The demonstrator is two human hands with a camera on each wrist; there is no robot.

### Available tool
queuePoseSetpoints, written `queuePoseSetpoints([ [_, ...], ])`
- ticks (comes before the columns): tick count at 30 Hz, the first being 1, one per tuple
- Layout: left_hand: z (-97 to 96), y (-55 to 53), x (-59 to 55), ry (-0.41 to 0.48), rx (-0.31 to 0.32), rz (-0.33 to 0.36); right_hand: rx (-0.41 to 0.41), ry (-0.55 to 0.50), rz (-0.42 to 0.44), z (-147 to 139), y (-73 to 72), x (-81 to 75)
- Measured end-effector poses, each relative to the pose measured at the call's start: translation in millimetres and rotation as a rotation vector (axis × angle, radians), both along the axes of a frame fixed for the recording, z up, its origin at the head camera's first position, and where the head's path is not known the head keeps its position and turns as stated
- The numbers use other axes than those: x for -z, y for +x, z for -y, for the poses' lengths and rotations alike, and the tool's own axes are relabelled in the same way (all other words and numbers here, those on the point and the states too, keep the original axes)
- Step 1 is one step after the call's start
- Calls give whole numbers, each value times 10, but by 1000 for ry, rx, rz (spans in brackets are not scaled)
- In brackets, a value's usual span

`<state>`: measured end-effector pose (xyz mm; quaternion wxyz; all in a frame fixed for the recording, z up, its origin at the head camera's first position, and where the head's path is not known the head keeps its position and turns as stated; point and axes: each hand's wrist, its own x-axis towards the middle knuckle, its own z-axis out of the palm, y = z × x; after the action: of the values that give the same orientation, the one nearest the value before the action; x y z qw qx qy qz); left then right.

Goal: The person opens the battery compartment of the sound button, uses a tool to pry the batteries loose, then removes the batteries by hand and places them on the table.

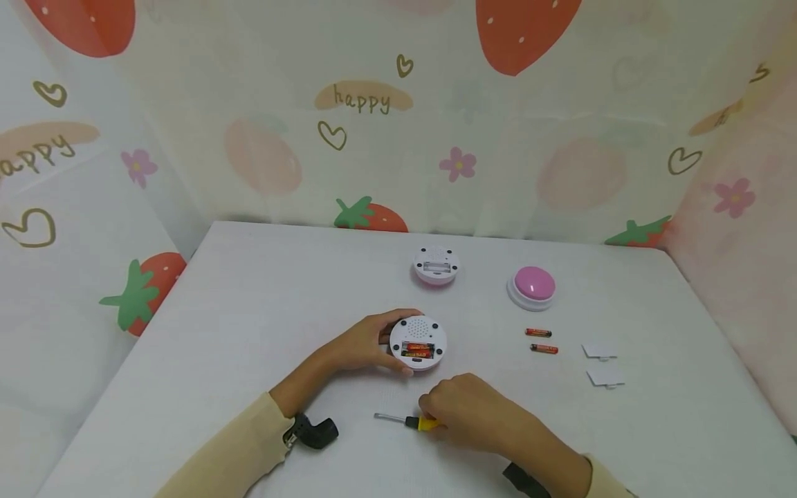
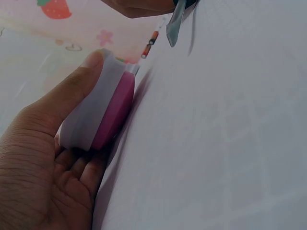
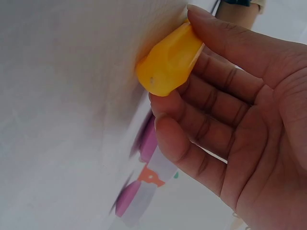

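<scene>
My left hand grips a round white push-button device by its side, thumb along the near rim. Its underside faces up, showing a speaker grille and dark feet, and two red batteries lie in the uncovered slot. In the left wrist view its pink dome faces down toward the table. The right hand pinches a screwdriver by its yellow handle between thumb and fingers. The metal shaft points left, low over the table, in front of the device.
Behind stands a second upturned button device with a bare battery slot. To its right sits an upright pink button. Two loose batteries and two small white covers lie at the right on the white table.
</scene>
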<state>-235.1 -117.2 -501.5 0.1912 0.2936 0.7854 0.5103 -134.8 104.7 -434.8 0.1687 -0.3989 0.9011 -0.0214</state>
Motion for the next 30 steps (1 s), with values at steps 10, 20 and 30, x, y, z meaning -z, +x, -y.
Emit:
queuePoseSetpoints([
  [10,14,7,35,17,6,-11,-22,-12,-26,6,24,-10],
  [20,0,1,27,22,8,-6,11,-58,-17,-57,-32,-105],
  [30,-9,4,10,51,11,17,135,-205,-101,-193,-145,-247],
])
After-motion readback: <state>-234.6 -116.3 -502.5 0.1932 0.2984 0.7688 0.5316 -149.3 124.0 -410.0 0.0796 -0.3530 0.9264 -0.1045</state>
